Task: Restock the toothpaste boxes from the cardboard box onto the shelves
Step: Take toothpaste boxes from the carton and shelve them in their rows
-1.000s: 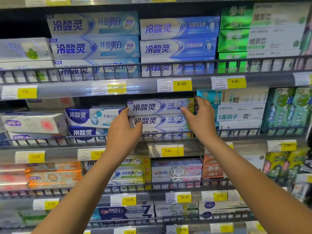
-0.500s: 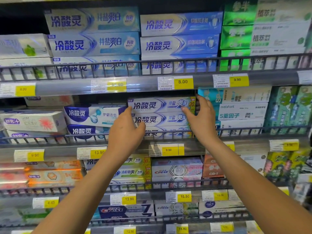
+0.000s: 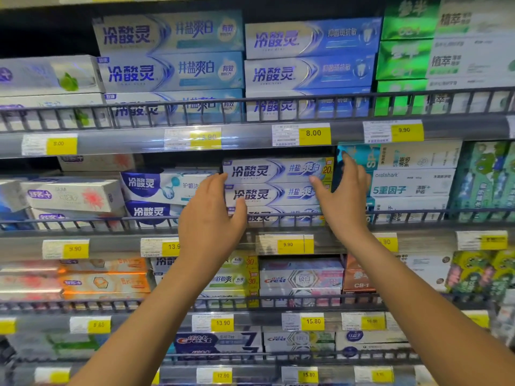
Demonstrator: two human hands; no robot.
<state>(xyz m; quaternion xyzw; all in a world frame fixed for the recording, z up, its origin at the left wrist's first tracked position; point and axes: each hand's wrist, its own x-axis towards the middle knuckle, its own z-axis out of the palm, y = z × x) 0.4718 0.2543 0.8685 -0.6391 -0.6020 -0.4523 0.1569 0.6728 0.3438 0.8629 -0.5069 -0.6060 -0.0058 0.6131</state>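
Observation:
A stack of three white-and-blue toothpaste boxes sits on the middle shelf (image 3: 348, 240) behind its wire rail; the top box (image 3: 267, 170) lies flush on the second box (image 3: 267, 195). My left hand (image 3: 211, 213) rests against the stack's left end, its thumb lying on the front of the lower boxes. At the right end my right hand (image 3: 344, 196) has its fingers spread, the thumb touching the top box's front and the index finger pointing up beside it. Neither hand grips a box. The cardboard box is out of view.
Neighbouring stacks crowd both sides: blue-white boxes (image 3: 156, 188) to the left, teal and white boxes (image 3: 409, 188) to the right. The upper shelf rail (image 3: 250, 137) with yellow price tags hangs just above the stack. Lower shelves hold several more boxes.
Both hands stay at the two ends of the stack. My left hand has risen slightly along the left end, and my right hand's fingers have spread a little.

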